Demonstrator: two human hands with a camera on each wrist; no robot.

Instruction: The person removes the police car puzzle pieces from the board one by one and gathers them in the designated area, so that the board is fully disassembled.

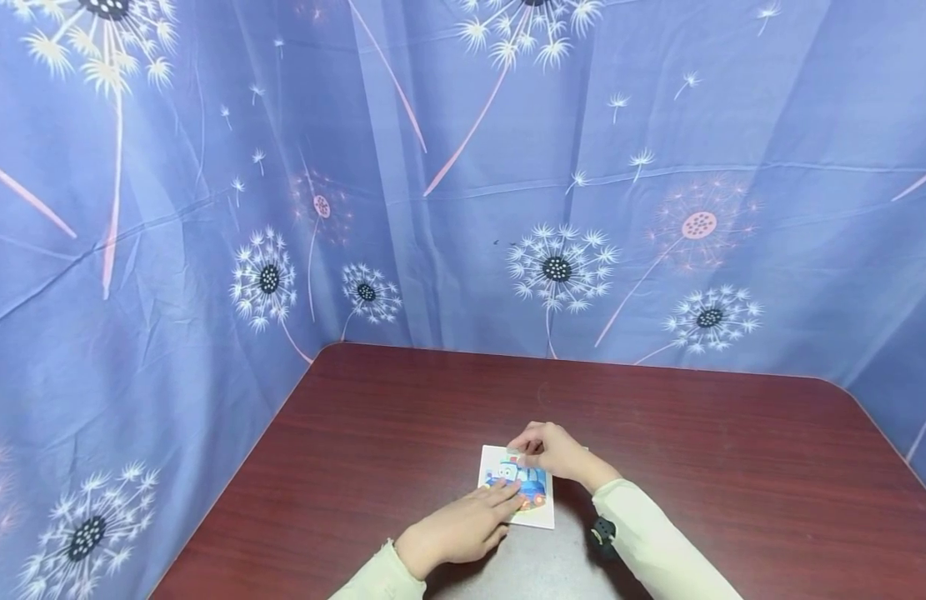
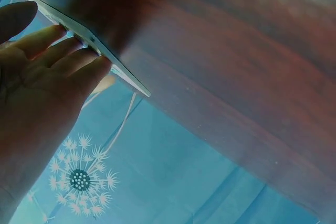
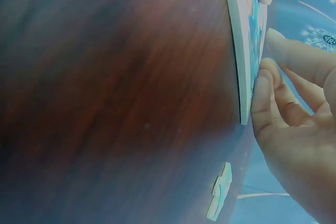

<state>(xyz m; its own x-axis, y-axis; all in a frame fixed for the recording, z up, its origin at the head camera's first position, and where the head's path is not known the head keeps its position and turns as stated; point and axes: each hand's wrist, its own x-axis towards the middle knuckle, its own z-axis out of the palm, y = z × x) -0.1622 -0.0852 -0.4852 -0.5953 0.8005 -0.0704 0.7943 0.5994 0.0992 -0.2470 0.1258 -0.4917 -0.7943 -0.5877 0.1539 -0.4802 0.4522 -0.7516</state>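
A small white-edged jigsaw puzzle (image 1: 535, 516) with a blue cartoon vehicle picture lies flat on the table. My left hand (image 1: 466, 523) rests on its lower left part, fingers extended over the picture; in the left wrist view the fingertips (image 2: 104, 66) touch its face. At the upper edge, my right hand (image 1: 558, 452) has its thumb and fingers bent against the picture. The right wrist view shows these fingers (image 3: 262, 95) at the surface of the puzzle (image 3: 242, 61); whether a piece is between them cannot be made out.
A loose puzzle piece (image 3: 219, 192) lies on the table beside the board, mostly hidden behind my right wrist in the head view. The dark red wooden table (image 1: 372, 433) reaches back to blue dandelion-print curtains (image 1: 463, 250). A black device (image 1: 603, 533) is at my right sleeve.
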